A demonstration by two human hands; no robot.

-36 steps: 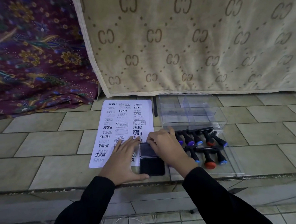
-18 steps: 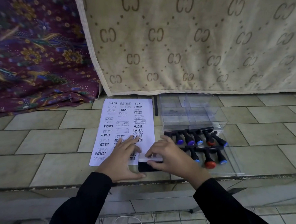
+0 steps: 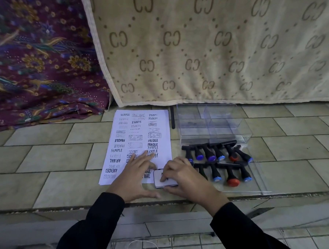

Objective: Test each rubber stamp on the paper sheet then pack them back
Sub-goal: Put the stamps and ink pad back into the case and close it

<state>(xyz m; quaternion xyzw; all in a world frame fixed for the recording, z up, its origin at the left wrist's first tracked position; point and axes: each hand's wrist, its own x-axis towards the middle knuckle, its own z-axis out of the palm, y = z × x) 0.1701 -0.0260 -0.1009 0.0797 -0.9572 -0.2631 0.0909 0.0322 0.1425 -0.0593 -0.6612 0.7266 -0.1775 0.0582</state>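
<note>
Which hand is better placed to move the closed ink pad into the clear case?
Right, probably: the right hand holds the ink pad, and the clear case lies just right of it. The left hand rests flat on the paper sheet, farther away.

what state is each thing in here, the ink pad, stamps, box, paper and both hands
ink pad: lid shut, lying at the paper's near corner
stamps: lying on their sides in two rows on the clear tray
clear tray: flat on the tiles
clear box: open
paper sheet: flat, covered in prints
left hand: fingers spread, resting on the paper
right hand: holds the ink pad, fingers curled on its lid
</note>
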